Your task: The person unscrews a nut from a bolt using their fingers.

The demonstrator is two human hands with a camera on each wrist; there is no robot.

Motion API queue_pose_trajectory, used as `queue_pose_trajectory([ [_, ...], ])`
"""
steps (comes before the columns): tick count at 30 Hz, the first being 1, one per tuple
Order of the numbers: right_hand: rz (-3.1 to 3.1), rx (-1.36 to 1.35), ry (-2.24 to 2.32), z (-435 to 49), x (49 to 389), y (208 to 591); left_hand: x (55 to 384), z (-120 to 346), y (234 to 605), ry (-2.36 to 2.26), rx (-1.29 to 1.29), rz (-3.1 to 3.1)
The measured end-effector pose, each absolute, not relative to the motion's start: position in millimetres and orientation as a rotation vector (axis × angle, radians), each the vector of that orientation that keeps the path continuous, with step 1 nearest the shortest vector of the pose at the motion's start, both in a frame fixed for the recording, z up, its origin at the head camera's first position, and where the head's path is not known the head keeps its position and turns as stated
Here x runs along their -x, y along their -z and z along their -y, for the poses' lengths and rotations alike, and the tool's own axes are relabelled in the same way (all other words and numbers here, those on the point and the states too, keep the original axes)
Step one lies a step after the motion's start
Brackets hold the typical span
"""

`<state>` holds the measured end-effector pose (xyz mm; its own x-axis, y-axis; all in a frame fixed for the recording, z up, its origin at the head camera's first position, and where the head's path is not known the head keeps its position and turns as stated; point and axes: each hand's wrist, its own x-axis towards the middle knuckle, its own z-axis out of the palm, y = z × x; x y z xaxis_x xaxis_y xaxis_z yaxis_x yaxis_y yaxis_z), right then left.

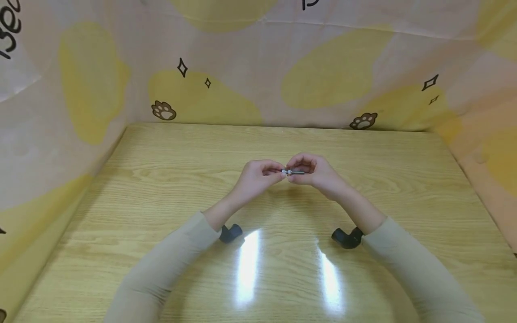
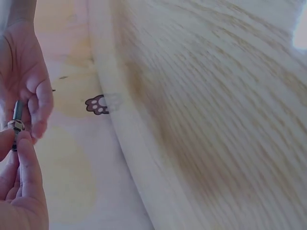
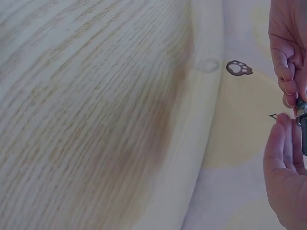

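Above the table, both hands meet at a small metal bolt (image 1: 298, 172), which lies about level with its threaded end toward the right. My left hand (image 1: 258, 177) pinches the bolt's left end between thumb and fingertips. A hex nut (image 2: 16, 125) sits on the thread close to the left fingertips. My right hand (image 1: 317, 174) holds thumb and fingertips around this nut, and the free thread reaches into its curved palm. In the right wrist view, the bolt is partly cut off at the frame's edge, with the right fingers (image 3: 283, 139) beside it.
Two black elbow pipe fittings lie on the wooden table (image 1: 169, 193): one fitting (image 1: 231, 233) near the left cuff, another fitting (image 1: 347, 238) by the right cuff. Each is partly hidden by a sleeve. A patterned cloth (image 1: 258, 67) borders the table's back and sides.
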<state>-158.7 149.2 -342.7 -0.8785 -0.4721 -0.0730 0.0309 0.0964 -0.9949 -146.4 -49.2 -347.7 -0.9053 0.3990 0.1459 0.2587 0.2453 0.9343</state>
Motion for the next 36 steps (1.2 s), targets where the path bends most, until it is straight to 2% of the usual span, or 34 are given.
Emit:
queue_pose_trajectory([
  [29, -2.043, 0.367, 1.753, -142.9, 140.8, 328.3, 128.0, 54.6, 336.0, -1.774, -0.693, -2.439],
  [36, -1.984, 0.438, 1.820, -145.4, 139.7, 328.3, 124.7, 55.8, 335.8, -1.770, -0.749, -2.434],
])
